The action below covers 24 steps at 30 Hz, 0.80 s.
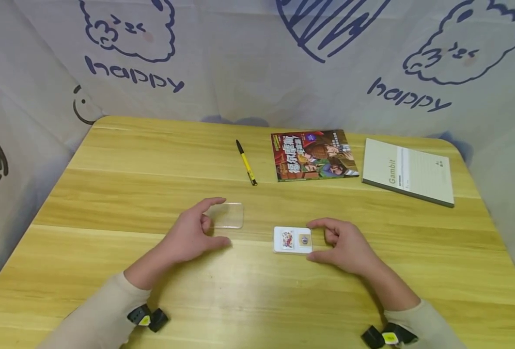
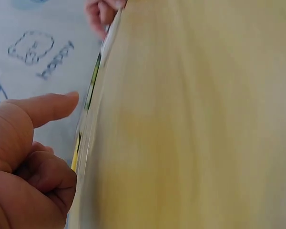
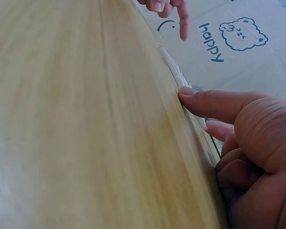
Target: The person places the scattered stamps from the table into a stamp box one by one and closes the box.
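My right hand (image 1: 344,245) pinches a small flat clear plastic box (image 1: 293,248) by its long edges, index finger at the far one and thumb at the near one. The box has a white insert with two little pictures. In the right wrist view my thumb (image 3: 205,102) lies along its side, low over the table. A clear plastic lid (image 1: 231,215) lies left of the box. Around the lid's left end is my left hand (image 1: 192,232), with thumb and index finger spread apart. Its index finger is by the lid's far edge; the thumb sits off the near edge.
Toward the back of the wooden table (image 1: 109,165) lie a yellow and black pen (image 1: 246,162), a comic-style book (image 1: 314,155) and a beige notebook (image 1: 407,172). White cloth with drawings (image 1: 240,58) hangs behind the table's far edge.
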Motion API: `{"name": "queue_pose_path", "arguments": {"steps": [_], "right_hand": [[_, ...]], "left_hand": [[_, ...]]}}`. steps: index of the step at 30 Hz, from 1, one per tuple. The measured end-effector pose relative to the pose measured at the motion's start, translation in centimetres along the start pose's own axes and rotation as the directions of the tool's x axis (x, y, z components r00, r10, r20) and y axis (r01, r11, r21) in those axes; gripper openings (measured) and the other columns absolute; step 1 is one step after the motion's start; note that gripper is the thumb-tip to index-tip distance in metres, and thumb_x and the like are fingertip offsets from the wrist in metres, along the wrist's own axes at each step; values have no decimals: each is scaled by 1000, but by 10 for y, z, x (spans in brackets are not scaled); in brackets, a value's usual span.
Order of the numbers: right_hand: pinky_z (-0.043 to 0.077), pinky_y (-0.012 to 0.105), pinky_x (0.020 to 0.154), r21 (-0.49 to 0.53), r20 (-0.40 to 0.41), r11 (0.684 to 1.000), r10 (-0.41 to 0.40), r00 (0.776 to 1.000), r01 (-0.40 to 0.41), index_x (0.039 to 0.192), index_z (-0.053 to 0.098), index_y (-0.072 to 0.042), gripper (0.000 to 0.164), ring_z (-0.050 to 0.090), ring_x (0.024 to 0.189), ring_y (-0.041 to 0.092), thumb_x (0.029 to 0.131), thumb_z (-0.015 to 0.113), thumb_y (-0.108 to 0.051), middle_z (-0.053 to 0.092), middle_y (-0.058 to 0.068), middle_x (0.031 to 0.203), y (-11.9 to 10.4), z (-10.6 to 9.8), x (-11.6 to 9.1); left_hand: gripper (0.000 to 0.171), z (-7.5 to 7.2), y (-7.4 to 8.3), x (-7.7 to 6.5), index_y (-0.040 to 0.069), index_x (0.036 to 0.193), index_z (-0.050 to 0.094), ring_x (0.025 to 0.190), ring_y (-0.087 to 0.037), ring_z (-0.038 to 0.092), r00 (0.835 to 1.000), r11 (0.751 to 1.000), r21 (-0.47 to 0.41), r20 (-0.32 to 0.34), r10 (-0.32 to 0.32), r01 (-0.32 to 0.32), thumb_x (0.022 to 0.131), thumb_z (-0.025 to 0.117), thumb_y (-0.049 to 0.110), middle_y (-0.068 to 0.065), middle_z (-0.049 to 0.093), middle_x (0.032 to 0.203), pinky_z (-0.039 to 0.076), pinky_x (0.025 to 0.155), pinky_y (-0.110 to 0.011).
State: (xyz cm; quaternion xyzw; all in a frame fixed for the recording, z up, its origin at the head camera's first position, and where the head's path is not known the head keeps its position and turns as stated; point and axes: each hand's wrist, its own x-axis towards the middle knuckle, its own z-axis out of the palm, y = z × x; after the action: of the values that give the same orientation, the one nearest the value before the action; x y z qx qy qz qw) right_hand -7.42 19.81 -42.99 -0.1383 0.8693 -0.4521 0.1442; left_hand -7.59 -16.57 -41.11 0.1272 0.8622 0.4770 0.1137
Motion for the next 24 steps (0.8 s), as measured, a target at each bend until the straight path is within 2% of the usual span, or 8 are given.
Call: {"name": "queue_pose_path", "arguments": {"steps": [4, 8, 13, 24], "right_hand": [[40, 33, 73, 3, -3, 1000, 7, 1000, -7, 119, 70, -13, 57, 30, 55, 10, 68, 94, -20, 29, -8, 59, 0, 0, -1], [39, 33, 73, 5, -5, 1000, 1, 1000, -1, 119, 70, -13, 57, 29, 55, 9, 68, 95, -20, 29, -8, 59, 1, 0, -2], [38, 33, 73, -6, -12, 1000, -11, 1000, 11, 119, 71, -13, 57, 28, 55, 9, 68, 95, -22, 27, -8, 59, 0, -1, -3], [39, 34, 73, -8, -9, 1000, 0, 1000, 0, 118, 71, -13, 57, 27, 55, 9, 67, 95, -21, 28, -8, 58, -2, -2, 0]], "left_hand": [[81, -16, -13, 3, 4, 143, 48, 53, -12, 33, 1000, 999, 33, -8, -29, 29, 74, 90, 14, 5, 36, 60, 38, 60, -31], [77, -26, -20, 8, 2, 142, 50, 50, -11, 29, 997, 997, 27, 20, -68, 67, 76, 89, 13, 5, 33, 57, 33, 54, -29], [72, -28, -22, 15, 1, 140, 53, 50, -12, 27, 993, 995, 16, 66, -95, 94, 78, 88, 16, 4, 32, 57, 34, 56, -30], [67, -29, -22, 16, 2, 131, 58, 52, -12, 30, 992, 995, 41, 81, -99, 96, 74, 90, 14, 3, 34, 59, 33, 53, -29]]}}
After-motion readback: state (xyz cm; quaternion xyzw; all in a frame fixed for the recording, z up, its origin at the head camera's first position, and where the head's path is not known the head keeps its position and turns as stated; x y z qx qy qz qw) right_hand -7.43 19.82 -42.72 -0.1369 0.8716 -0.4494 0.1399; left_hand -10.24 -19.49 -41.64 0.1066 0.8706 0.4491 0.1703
